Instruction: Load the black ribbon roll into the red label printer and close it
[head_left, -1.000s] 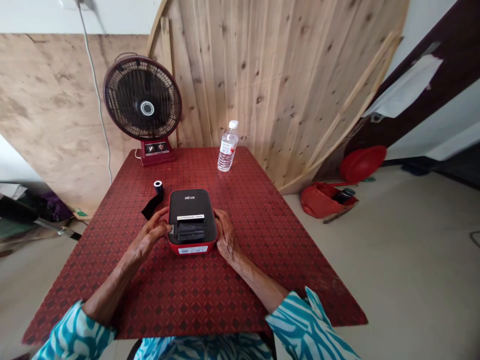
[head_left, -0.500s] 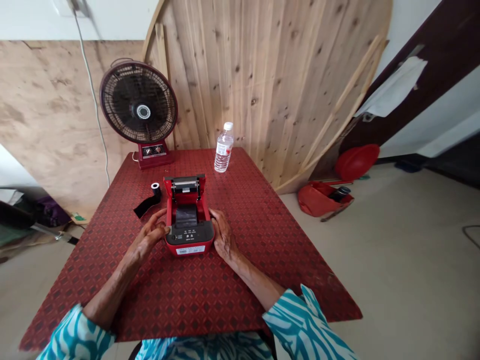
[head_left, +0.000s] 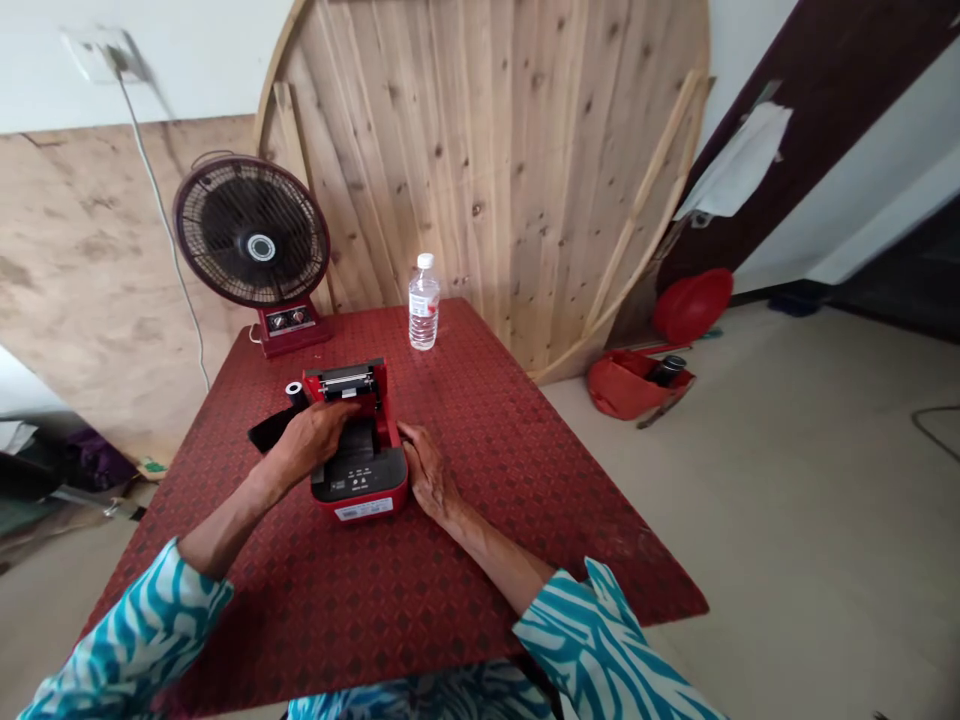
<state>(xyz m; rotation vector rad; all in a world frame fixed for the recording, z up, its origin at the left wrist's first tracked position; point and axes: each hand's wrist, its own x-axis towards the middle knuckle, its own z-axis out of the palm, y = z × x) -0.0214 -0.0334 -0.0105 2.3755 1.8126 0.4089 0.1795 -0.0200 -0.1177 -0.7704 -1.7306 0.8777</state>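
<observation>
A small red and black label printer [head_left: 364,478] stands on the table with its lid raised at the back. Black film [head_left: 362,438] lies across its inner compartment. My left hand [head_left: 309,440] reaches over the printer's left wall, fingers stretched out over the compartment near the raised lid; its fingertips are partly hidden. Against the printer's right side, my right hand [head_left: 430,474] grips the casing with bent fingers. Just beyond my left hand stands a small black roll with a white core [head_left: 295,390], its loose black strip [head_left: 264,432] trailing left on the table.
The red patterned table [head_left: 510,490] also bears a dark red fan [head_left: 260,248] at the back left and a water bottle [head_left: 424,305] at the back. A round wooden board [head_left: 480,160] leans behind. On the floor to the right lies an orange-red bag [head_left: 622,388].
My left hand has left the printer's left front edge and moved up and inward over the open compartment. My right hand stays at the printer's right side. The whole view has shifted slightly.
</observation>
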